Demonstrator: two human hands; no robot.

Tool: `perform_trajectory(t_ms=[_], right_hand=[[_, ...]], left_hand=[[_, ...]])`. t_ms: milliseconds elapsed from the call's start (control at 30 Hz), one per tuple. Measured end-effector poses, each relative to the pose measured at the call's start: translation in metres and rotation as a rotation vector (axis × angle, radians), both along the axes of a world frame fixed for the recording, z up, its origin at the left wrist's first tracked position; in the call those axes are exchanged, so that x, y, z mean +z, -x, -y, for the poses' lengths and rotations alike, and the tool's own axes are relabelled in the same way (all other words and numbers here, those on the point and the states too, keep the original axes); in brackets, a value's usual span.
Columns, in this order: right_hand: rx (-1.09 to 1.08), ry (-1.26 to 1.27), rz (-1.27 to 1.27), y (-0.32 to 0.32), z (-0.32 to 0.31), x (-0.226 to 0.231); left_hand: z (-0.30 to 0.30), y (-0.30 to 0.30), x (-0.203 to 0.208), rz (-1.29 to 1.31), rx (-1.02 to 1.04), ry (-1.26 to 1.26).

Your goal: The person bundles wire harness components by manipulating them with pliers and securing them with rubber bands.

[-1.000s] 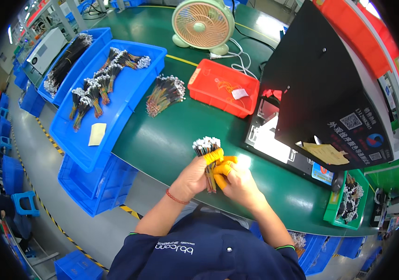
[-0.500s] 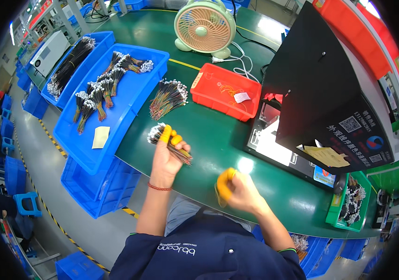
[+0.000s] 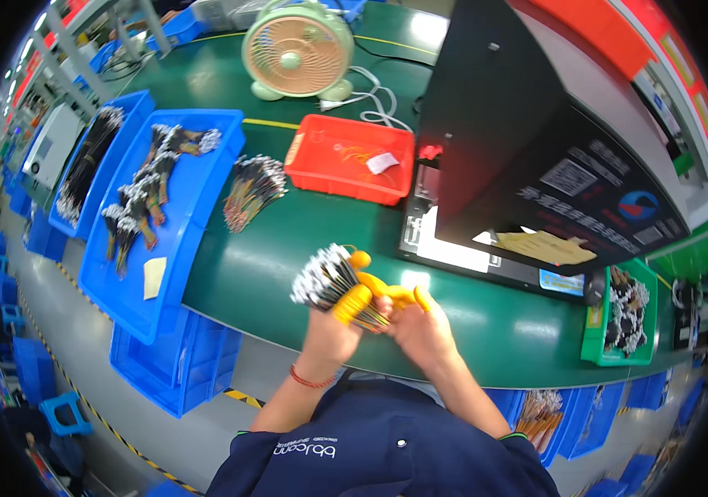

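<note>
Clasped around a wire bundle (image 3: 323, 280), the left grip (image 3: 337, 330) is holding it above the green desk (image 3: 486, 344), with the white connectors pointing up and to the left and a yellow-covered thumb (image 3: 352, 305) lying across the wires. Beside the bundle's lower, coloured end, the right grip (image 3: 424, 330) is meeting the left; overlapping fingers are hiding whether it is pinching anything, so I cannot tell. Half a second ago the two were staying well apart, with the bundle over to the left; now it is sitting in front of the body, within reach of both. That change is, I judge, turning one-handed holding into two-handed work on a single bundle. Farther off, a loose pile of wires (image 3: 254, 192) is lying undisturbed on the desk between the blue tray (image 3: 174, 248) and the red tray (image 3: 345, 189).
</note>
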State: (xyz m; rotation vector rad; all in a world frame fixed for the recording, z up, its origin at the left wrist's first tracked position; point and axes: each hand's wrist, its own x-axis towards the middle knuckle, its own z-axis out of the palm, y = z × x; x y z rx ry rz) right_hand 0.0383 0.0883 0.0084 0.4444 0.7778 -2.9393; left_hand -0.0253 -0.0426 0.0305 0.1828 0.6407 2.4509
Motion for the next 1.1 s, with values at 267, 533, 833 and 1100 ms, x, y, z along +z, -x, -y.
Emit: perform_trajectory(t_ms=[267, 533, 833, 1100], right_hand=[[-0.215, -0.040, -0.123, -0.039, -0.006, -0.021], [-0.300, -0.833, -0.036, -0.033, -0.030, 0.007], [-0.394, -1.083, -0.002, -0.021, -0.027, -0.004], [-0.235, -0.306, 0.253, -0.007, -0.053, 0.011]], left_hand=[[-0.056, -0.042, -0.016, -0.010, -0.120, 0.351], [-0.058, -0.048, -0.032, 0.140, -0.164, 0.390], [-0.060, -0.041, -0.026, 0.245, -0.087, 0.385], [-0.047, -0.028, -0.033, 0.266, -0.179, 0.419]])
